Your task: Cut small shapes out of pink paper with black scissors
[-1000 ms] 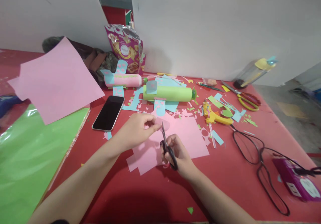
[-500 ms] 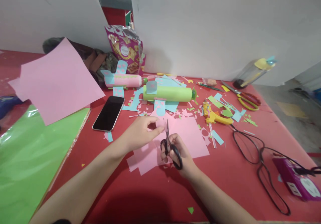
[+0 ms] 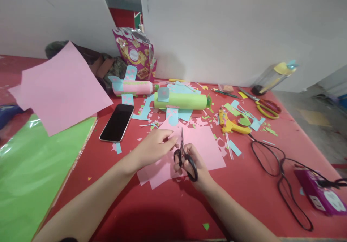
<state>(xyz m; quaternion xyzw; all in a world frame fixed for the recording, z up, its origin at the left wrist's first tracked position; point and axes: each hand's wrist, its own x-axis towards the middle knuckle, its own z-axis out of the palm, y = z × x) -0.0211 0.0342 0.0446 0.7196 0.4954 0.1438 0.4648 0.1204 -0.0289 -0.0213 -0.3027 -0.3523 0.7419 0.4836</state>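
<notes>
In my right hand [image 3: 193, 166] is a pair of scissors [image 3: 182, 144] with black handles, fingers through the loops and the blades pointing away from me. My left hand [image 3: 157, 144] is just left of the blades, thumb and fingertips pinching a small piece of pink paper [image 3: 174, 135], hard to tell apart from the pink behind it. Larger pink sheets [image 3: 211, 151] lie under both hands on the red table. Beyond them rests a bottle wrapped in green paper [image 3: 184, 101] with light blue fins, and behind that a pink-wrapped bottle [image 3: 138, 87].
A phone [image 3: 117, 122] lies left of my hands, near a green sheet [image 3: 40, 169] and a big pink sheet [image 3: 62, 90]. To the right are a yellow glue gun [image 3: 233, 127], its looping cord, a purple box [image 3: 320, 191] and red-yellow scissors [image 3: 268, 108]. A snack bag [image 3: 135, 54] stands behind.
My left hand has lowered slightly, and the pink piece has dropped a little away from the scissors' tips. The scissors stay in my right hand, barely moved.
</notes>
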